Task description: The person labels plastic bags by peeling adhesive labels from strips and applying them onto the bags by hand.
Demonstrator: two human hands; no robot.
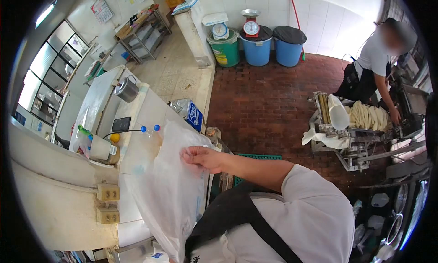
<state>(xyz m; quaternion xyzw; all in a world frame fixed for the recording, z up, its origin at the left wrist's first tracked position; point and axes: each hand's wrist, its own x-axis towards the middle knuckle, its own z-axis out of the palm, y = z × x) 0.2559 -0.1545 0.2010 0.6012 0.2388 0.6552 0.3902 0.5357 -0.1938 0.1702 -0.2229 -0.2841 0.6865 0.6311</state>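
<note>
My right hand (200, 158) reaches across from the right, its fingers closed in a pinch on the upper edge of a large translucent white plastic bag (171, 194). The bag hangs down over the edge of a white tiled counter (132, 190), in front of my black apron. Some faint printing shows low on the bag. Just behind the bag stand clear plastic bottles (150, 134) with blue caps. My left hand is out of view.
On the counter are a metal pitcher (126, 90), a dark phone-like device (121, 124) and a tub (101, 146) of utensils. A square tin (188, 112) stands beyond. Lidded bins (257, 51) bear scales by the wall. A co-worker (376, 58) handles cream-coloured strands (369, 117) at a roller machine.
</note>
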